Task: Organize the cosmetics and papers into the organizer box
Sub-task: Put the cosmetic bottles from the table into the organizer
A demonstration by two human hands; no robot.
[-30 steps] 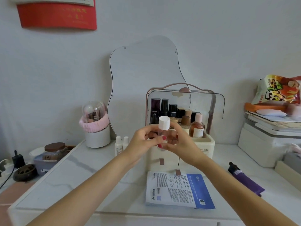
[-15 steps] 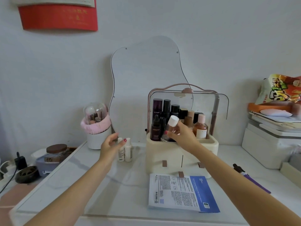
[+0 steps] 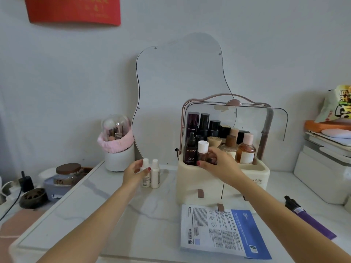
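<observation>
Both bare arms stretch forward, the left hand [image 3: 135,170] curled with fingers partly closed and thumb raised, the right hand [image 3: 218,161] farther ahead, palm down, fingers bent in a closed grasp.

Wall [image 3: 57,76]: plain pale grey, even soft light. Red hanging [image 3: 74,10] top, well above and left of grip. Wavy-edged mirror [image 3: 180,88] leaning on wall, behind grip. Surface [image 3: 106,215]: white marble-look, glossy. White storage boxes [image 3: 321,168] stacked, right of grip.
</observation>
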